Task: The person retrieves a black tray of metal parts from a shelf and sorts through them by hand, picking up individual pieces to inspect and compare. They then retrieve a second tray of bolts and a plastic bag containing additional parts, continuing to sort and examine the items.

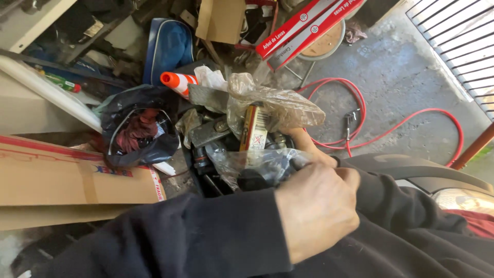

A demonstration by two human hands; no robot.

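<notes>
Cardboard box [62,180] far left of clear bag [257,164], black sack [136,128] nearer. Left hand [316,208] closed over bag's right end, round dark part inside. Probably heavy metal in thin, slippery, tearable film: best cradled underneath. Right hand [309,144] just behind, mostly hidden; grip unclear. Red hose [401,123] well right.

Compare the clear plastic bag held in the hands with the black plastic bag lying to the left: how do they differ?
The clear plastic bag is see-through, with dark parts visible inside; the black plastic bag is opaque, open on reddish cloth. The clear bag is gripped by the left hand, while the black bag lies untouched beside a cardboard box. Both are crumpled.
</notes>
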